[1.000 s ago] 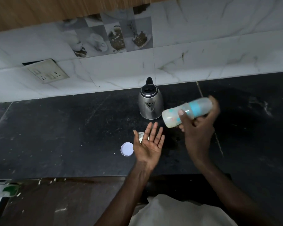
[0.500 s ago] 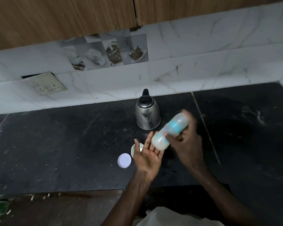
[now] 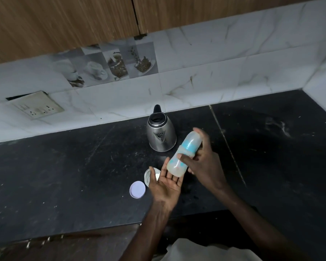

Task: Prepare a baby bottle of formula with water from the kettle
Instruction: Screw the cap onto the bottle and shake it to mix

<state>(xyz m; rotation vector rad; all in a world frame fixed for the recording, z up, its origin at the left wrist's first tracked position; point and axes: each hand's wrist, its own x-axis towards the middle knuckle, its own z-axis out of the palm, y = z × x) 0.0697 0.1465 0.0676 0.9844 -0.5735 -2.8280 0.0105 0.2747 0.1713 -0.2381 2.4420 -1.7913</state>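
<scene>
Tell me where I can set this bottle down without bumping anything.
Bare counter stretches left of the kettle and white lid, back to the tiled wall. Another bare patch lies right of the seam, toward the corner. Crowded: in front of the kettle, where lid, small open container, your left hand and the bottle in your right hand meet.

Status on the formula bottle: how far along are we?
Looks done: the bottle holds milky liquid and is capped. In hand: the right hand grips it tilted, base against the fingers of the open left hand, probably mixing. Left: the formula tub sits open, its lid beside it; the kettle stands behind.
</scene>
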